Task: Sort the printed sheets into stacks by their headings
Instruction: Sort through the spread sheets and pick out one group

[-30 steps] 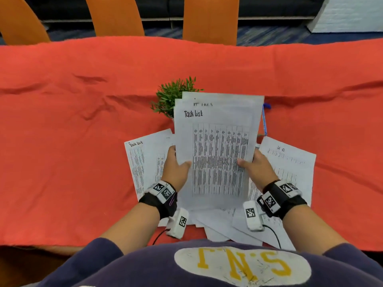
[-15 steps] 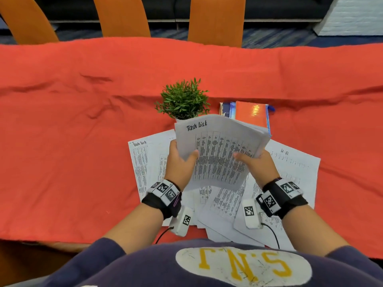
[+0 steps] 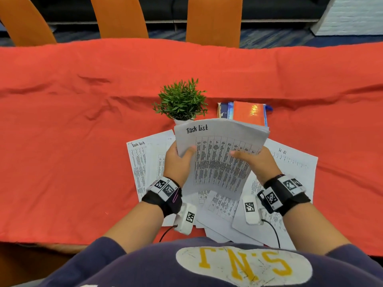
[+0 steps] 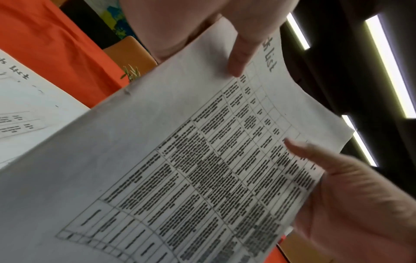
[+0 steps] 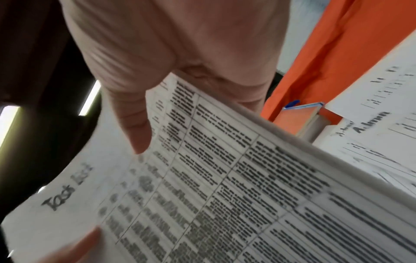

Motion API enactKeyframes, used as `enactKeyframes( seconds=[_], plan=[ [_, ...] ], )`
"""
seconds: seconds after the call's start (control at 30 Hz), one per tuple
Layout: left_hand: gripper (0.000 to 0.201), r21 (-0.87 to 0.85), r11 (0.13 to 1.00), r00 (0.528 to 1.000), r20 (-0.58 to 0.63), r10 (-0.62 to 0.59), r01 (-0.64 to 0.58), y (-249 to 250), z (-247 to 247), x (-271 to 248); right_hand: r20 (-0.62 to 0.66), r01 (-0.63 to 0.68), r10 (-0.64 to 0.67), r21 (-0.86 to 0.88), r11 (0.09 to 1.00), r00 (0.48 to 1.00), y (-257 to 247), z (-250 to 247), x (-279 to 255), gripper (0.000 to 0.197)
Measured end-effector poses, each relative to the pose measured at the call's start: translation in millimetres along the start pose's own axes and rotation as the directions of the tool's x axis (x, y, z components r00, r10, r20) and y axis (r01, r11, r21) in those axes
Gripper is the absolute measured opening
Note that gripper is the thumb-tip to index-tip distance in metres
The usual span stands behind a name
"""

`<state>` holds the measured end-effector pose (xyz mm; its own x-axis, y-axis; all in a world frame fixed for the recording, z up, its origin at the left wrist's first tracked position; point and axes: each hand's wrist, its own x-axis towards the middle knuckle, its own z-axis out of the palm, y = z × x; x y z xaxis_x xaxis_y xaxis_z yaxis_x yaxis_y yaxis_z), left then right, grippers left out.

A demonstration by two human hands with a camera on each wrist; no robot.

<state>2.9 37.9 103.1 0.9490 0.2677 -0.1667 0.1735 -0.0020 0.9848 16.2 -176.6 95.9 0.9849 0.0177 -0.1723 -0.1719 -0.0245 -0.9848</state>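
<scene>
Sheets in a held bundle (image 3: 219, 154), top one headed "Task list", are raised above the orange tablecloth (image 3: 62, 141), tilted toward the person. Left hand (image 3: 178, 162) grips the bundle's left edge, thumb curled over the front. Right hand (image 3: 255, 162) grips the right edge, thumb on the printed table. Loose sheets lie beneath: a "Task list" sheet (image 3: 143, 162) to the left, an "H R" sheet (image 3: 294, 162) to the right. Potted plant (image 3: 182, 100) and books (image 3: 246, 112) sit just beyond, on the far side.
</scene>
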Motion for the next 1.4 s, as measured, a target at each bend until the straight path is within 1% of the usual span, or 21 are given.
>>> enactKeyframes(
  seconds=[0.13, 0.2, 0.23, 0.3, 0.33, 0.37, 0.43, 0.5, 0.57, 0.6, 0.67, 0.7, 0.73, 0.8, 0.87, 0.93, 1.0, 1.1, 1.23, 1.33, 1.4],
  plan=[
    [0.019, -0.101, 0.995, 0.999, -0.031, 0.022, -0.025, 16.3, -9.6, 6.9, -0.004, -0.126, 0.126, 0.036, 0.991, 0.992, 17.0, -13.9, 0.8, 0.031],
    [0.020, -0.225, 0.974, 0.998, -0.061, 0.020, -0.033, 26.8, -18.1, 12.1, -0.006, -0.158, 0.159, 0.059, 0.986, 0.987, 25.6, -21.5, -3.3, 0.029],
    [0.021, -0.297, 0.954, 0.997, -0.071, 0.014, -0.034, 31.7, -22.0, 14.7, -0.018, -0.171, 0.173, 0.089, 0.981, 0.985, 28.6, -24.4, -5.6, 0.033],
    [0.021, -0.423, 0.905, 0.997, -0.069, 0.016, -0.044, 40.7, -28.4, 18.8, -0.035, -0.194, 0.208, 0.236, 0.952, 0.978, 35.7, -29.0, -7.8, 0.057],
    [0.022, -0.477, 0.878, 0.998, -0.059, 0.007, -0.034, 44.3, -29.4, 19.1, -0.026, -0.196, 0.219, 0.344, 0.918, 0.975, 38.4, -29.7, -7.6, 0.069],
    [0.023, -0.526, 0.850, 0.999, -0.045, -0.018, -0.009, 46.2, -28.9, 18.8, -0.011, -0.191, 0.219, 0.452, 0.871, 0.976, 39.5, -28.2, -7.6, 0.071],
    [0.031, -0.600, 0.798, 0.997, -0.006, -0.080, 0.060, 45.1, -24.7, 15.7, 0.010, -0.181, 0.216, 0.585, 0.790, 0.976, 38.3, -22.7, -6.7, 0.050],
    [0.040, -0.627, 0.769, 0.991, 0.042, -0.128, 0.126, 37.8, -19.9, 9.9, 0.042, -0.183, 0.200, 0.612, 0.770, 0.979, 36.2, -17.9, -6.1, 0.039],
    [0.045, -0.617, 0.769, 0.984, 0.054, -0.172, 0.168, 26.7, -19.8, 7.1, 0.046, -0.182, 0.195, 0.608, 0.773, 0.980, 33.0, -18.4, -5.9, 0.039],
    [0.046, -0.607, 0.776, 0.981, 0.040, -0.189, 0.174, 21.1, -23.7, 7.4, 0.028, -0.175, 0.197, 0.592, 0.787, 0.980, 32.2, -21.7, -5.6, 0.041],
    [0.040, -0.555, 0.814, 0.979, 0.001, -0.205, 0.171, 10.0, -38.8, 11.0, -0.047, -0.148, 0.202, 0.526, 0.837, 0.978, 28.9, -33.0, -6.3, 0.033],
    [0.033, -0.491, 0.855, 0.980, -0.013, -0.198, 0.167, 4.5, -48.8, 13.7, -0.081, -0.136, 0.199, 0.483, 0.865, 0.977, 28.8, -39.7, -7.0, 0.033],
    [0.028, -0.401, 0.901, 0.982, -0.017, -0.189, 0.166, 0.0, -58.4, 15.7, -0.106, -0.138, 0.204, 0.441, 0.887, 0.973, 29.6, -46.0, -7.5, 0.042],
    [0.025, -0.197, 0.962, 0.982, 0.013, -0.190, 0.189, -9.6, -72.5, 17.6, -0.136, -0.148, 0.206, 0.349, 0.925, 0.969, 28.9, -53.6, -10.5, 0.066],
    [0.031, -0.002, 0.981, 0.979, 0.071, -0.193, 0.194, -18.4, -77.2, 17.0, -0.131, -0.147, 0.186, 0.263, 0.953, 0.974, 28.0, -52.3, -14.6, 0.062],
    [0.037, 0.109, 0.978, 0.977, 0.096, -0.190, 0.180, -24.2, -75.2, 14.3, -0.108, -0.146, 0.168, 0.185, 0.972, 0.980, 30.2, -47.8, -17.3, 0.057],
    [0.039, 0.125, 0.978, 0.982, 0.073, -0.176, 0.166, -27.8, -72.2, 11.3, -0.114, -0.135, 0.149, 0.123, 0.983, 0.982, 31.1, -43.1, -20.0, 0.052],
    [0.035, 0.066, 0.982, 0.983, 0.032, -0.181, 0.178, -32.9, -68.5, 7.4, -0.115, -0.134, 0.146, 0.100, 0.986, 0.983, 38.7, -42.9, -21.0, 0.042],
    [0.028, 0.032, 0.971, 0.972, -0.002, -0.237, 0.237, -45.8, -63.4, -3.6, -0.129, -0.179, 0.180, 0.015, 0.984, 0.975, 55.7, -41.3, -25.0, 0.036],
    [0.023, 0.001, 0.963, 0.962, -0.032, -0.270, 0.270, -52.2, -58.1, -8.0, -0.179, -0.246, 0.255, 0.072, 0.967, 0.950, 67.9, -36.4, -25.6, 0.031],
    [0.023, -0.004, 0.964, 0.964, -0.032, -0.266, 0.266, -51.1, -54.5, -8.6, -0.214, -0.255, 0.274, 0.113, 0.960, 0.938, 71.5, -33.5, -23.6, 0.027]
  ],
)
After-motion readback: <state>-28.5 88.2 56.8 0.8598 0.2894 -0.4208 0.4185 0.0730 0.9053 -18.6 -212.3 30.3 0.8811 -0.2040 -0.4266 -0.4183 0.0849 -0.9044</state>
